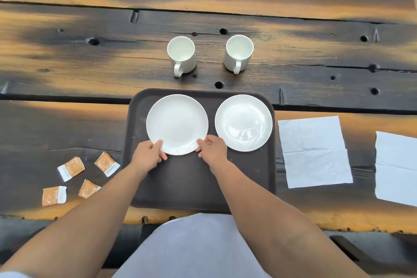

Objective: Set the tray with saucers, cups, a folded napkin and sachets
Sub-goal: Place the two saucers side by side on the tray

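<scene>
Two white saucers lie side by side on the far half of a dark brown tray (180, 183). My left hand (147, 155) and my right hand (213, 150) both pinch the near rim of the left saucer (177, 123), thumbs on top. The right saucer (243, 122) lies untouched. Beyond the tray, on the wooden table, stand two empty white cups, one on the left (181, 54) and one on the right (238, 52), handles toward me. Several orange-and-white sachets (71, 168) lie left of the tray. An unfolded white napkin (314, 151) lies to its right.
A second white napkin (396, 167) lies at the far right, partly cut off by the frame. The table (90, 52) is dark, rough planks with holes and gaps. Its near edge runs just below the tray, above my lap.
</scene>
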Demonstrator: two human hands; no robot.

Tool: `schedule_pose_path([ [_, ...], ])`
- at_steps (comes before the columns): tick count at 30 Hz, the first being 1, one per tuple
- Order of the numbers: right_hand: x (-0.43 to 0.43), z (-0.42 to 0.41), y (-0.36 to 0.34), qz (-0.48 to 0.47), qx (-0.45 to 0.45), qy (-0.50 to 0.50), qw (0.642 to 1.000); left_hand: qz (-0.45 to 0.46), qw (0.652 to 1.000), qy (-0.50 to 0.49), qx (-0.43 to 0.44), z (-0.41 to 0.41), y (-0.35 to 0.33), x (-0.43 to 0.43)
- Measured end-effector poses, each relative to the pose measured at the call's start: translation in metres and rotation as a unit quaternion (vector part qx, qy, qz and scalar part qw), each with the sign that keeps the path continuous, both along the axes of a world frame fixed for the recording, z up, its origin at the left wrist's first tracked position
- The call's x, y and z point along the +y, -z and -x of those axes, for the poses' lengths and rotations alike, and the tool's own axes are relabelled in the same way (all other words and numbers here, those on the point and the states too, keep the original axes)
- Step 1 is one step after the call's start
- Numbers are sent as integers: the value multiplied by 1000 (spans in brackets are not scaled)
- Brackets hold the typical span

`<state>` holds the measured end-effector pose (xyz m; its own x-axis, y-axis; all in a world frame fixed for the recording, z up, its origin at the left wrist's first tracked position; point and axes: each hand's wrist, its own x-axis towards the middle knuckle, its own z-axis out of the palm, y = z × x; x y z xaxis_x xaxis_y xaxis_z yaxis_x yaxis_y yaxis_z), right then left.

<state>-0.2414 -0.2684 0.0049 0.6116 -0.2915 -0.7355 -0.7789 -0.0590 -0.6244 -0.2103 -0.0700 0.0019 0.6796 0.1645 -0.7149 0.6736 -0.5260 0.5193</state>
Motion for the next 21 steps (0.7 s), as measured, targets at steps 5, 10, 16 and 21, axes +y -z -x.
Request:
schedule_pose_path([
  [5, -6, 1, 2, -17, 19, 4, 1000, 3, 1000, 20, 13, -7, 1, -6],
  [10, -7, -4, 0, -21, 30, -2, 999, -3, 999, 22, 30, -13, 2, -5],
  [16, -7, -3, -3, -48, 45, 25, 997, -5, 999, 18, 43, -22, 1, -9],
  [21, -10, -4, -6, -47, 56, 31, 997, -9, 998, 18, 61, -22, 0, -13],
])
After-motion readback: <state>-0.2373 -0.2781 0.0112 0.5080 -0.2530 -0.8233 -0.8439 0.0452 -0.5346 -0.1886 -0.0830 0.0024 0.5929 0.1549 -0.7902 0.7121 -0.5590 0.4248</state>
